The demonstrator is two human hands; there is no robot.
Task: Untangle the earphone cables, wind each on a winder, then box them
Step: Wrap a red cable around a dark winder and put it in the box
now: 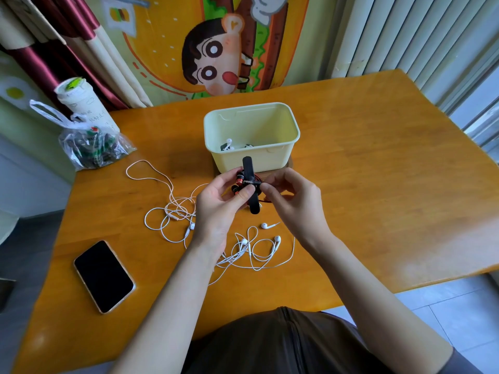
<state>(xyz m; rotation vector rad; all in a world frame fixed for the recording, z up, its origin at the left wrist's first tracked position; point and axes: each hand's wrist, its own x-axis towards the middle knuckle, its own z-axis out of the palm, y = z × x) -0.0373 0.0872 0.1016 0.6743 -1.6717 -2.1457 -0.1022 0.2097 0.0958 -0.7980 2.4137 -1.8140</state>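
**Both hands closed on a loaded winder in front of the box**

From the head view, the left hand [221,201] gripped a black winder [248,164] above the middle of the table [378,157]. Its thumb lay across the front and its fingers curled behind. The winder stood nearly upright, its top end overlapping the near wall of the box [270,160]. A red-and-black earphone [239,182] was bundled round the winder's middle, with its metal plug lying crosswise under the left thumb.

The right hand [291,201] met the bundle from the other side. Its thumb tip touched the winder, and its curled fingers pinched a short run of the red cable just beneath. Neither hand was spread; both were closed on what they held.

The pale yellow box stood open toward the middle of the far edge. A white earbud [229,143] showed low inside it, against the near wall; whether it sat on a winder could not be told.

Loose white earphones [172,209] lay tangled on the table left of the left hand. A second white tangle [259,249] lay below the hands, toward the near edge.

A dark-screened phone [104,276] lay face up near the left edge. A clear plastic bag [91,149] sat at the far left corner, with a white cup [83,103] just behind it.
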